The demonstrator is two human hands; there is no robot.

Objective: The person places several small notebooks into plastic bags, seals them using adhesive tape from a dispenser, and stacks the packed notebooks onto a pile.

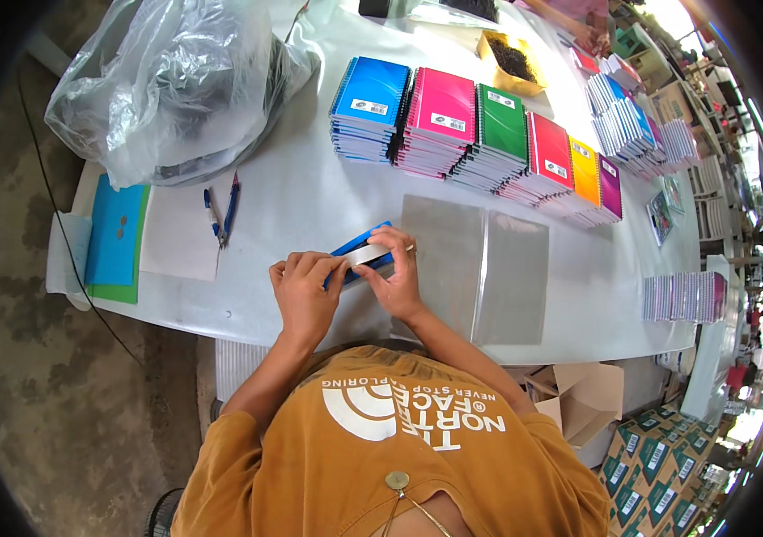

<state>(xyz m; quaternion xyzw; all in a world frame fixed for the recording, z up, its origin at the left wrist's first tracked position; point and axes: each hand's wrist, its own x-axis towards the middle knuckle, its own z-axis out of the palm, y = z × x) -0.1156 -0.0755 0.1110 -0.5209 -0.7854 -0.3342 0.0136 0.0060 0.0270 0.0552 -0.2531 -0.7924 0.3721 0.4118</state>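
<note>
"What is bounding the hands in the head view?"

"The near edge of the tabletop (283, 215) is curving just in front of the body. A row of notebook stacks (500, 125) is standing beyond the hands, clear plastic sheets (514, 277) are lying just to their right, and two blue pen-like tools (232, 204) are resting on a white sheet (176, 234), well to the left."

"How are the hands posing?"

"Both forearms are angling inward. The left hand (306, 294) is pinching one end of a white band (364, 256); the right hand (401, 285) is curling around the other, its thumb nearer the body. Neither is spreading wide."

"Where is that band?"

"It is slanting across a blue holder (359, 241), near the tabletop's front edge. Whether the holder is touching the surface, I cannot tell."

"Containers?"

"A translucent bag (176, 89) is bulging at far left, its contents unclear. A yellow box (527, 87) is holding a dark tangle. A cardboard box (589, 394) is standing open below the tabletop, at right."
</note>
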